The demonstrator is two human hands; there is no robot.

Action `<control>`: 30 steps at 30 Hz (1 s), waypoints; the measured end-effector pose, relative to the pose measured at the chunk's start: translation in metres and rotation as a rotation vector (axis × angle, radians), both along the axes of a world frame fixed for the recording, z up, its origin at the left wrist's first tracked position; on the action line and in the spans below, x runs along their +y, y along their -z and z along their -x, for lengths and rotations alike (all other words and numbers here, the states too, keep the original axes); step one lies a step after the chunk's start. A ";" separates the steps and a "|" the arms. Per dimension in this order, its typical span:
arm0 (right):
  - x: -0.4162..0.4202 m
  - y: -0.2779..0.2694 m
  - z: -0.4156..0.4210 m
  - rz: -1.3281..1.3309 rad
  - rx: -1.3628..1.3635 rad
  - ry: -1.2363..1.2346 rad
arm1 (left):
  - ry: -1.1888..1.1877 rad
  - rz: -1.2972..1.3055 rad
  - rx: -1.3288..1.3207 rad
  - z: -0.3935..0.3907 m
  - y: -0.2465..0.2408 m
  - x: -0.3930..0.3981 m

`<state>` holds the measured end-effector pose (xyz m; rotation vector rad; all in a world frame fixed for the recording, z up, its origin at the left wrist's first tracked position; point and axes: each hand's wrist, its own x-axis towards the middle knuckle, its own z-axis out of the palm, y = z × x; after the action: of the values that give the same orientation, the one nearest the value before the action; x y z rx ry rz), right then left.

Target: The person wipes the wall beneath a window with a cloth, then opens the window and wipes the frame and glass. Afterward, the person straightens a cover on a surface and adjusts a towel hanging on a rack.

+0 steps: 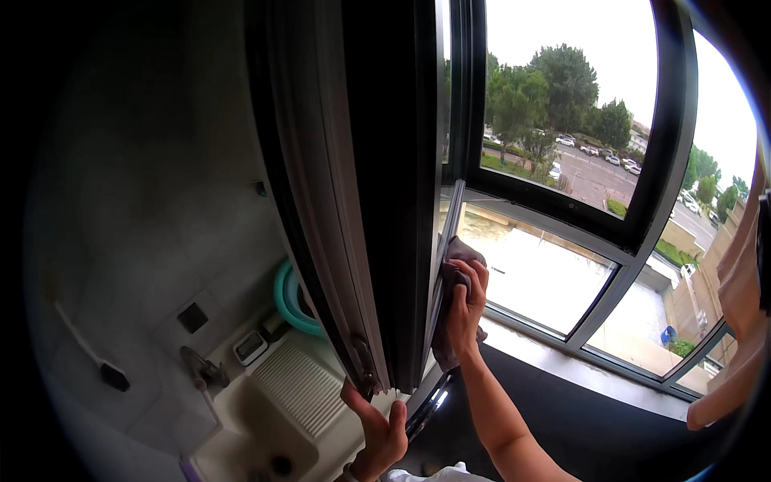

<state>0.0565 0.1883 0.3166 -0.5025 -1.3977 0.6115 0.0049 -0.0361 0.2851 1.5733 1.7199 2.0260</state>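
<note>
A tall dark sliding-door or window panel (385, 181) with a metal frame stands upright before me, seen along its edge. My left hand (379, 428) is at its lower end, fingers around the edge beneath a handle (362, 355) and thumb raised; the fingertips are partly hidden. On the panel's right side, my right hand (470, 301) grips a dark grey-purple cloth (446, 337) and presses it against a narrow light metal rail (449, 223). Part of the cloth hangs below the fingers.
At the lower left is a sink (259, 422) with a ribbed washboard (301, 385), a faucet (205, 369), a small display device (250, 348) and a teal basin (286, 301). A brush (114, 376) hangs on the wall. Framed windows (566, 217) and hanging fabric (741, 271) are at right.
</note>
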 end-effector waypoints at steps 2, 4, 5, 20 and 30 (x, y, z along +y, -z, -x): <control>0.036 -0.003 0.002 -0.010 -0.022 0.029 | 0.023 0.001 0.017 -0.003 0.001 0.002; 0.072 -0.009 0.009 -0.005 -0.057 0.071 | 0.026 -0.052 -0.028 -0.001 0.021 0.008; 0.091 -0.011 0.012 0.007 -0.060 0.090 | 0.053 -0.055 -0.046 -0.001 0.038 0.007; 0.307 -0.013 0.038 0.224 -0.011 -0.099 | 0.177 -0.118 -0.007 0.002 0.050 0.009; 0.014 0.003 -0.022 0.035 -0.090 -0.320 | -0.085 -0.041 0.015 -0.001 0.010 0.006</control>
<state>0.0788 0.2025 0.3136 -0.3388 -1.5695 0.8812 0.0059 -0.0300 0.2752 1.5563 1.7915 2.1064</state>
